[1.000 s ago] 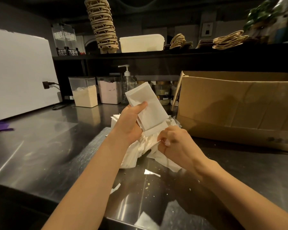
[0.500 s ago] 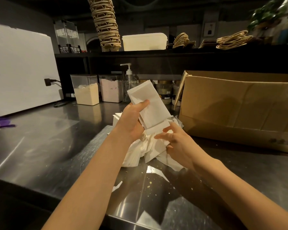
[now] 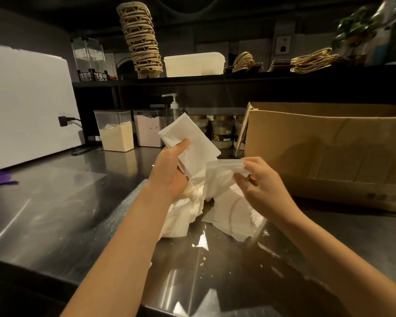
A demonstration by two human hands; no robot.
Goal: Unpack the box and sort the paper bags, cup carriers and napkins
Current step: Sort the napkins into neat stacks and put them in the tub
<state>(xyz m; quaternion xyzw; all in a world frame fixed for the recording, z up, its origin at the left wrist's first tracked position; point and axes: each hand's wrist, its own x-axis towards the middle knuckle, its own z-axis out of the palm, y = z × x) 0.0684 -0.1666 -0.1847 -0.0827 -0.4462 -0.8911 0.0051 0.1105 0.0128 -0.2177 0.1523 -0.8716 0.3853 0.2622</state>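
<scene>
Two grips at frame centre: the left grip (image 3: 169,176) clasps a napkin stack (image 3: 192,143), long axis upper-left to lower-right. The right grip (image 3: 265,191) pinches a napkin bundle (image 3: 220,173) just beside its lower-right end.

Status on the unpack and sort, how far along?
Looks done: cup carriers stacked and paper bags lying on the shelf. In hand: left hand holds a napkin stack, right hand pinches another bundle. Left: loose napkin pile on the counter; the box's inside is hidden.
</scene>
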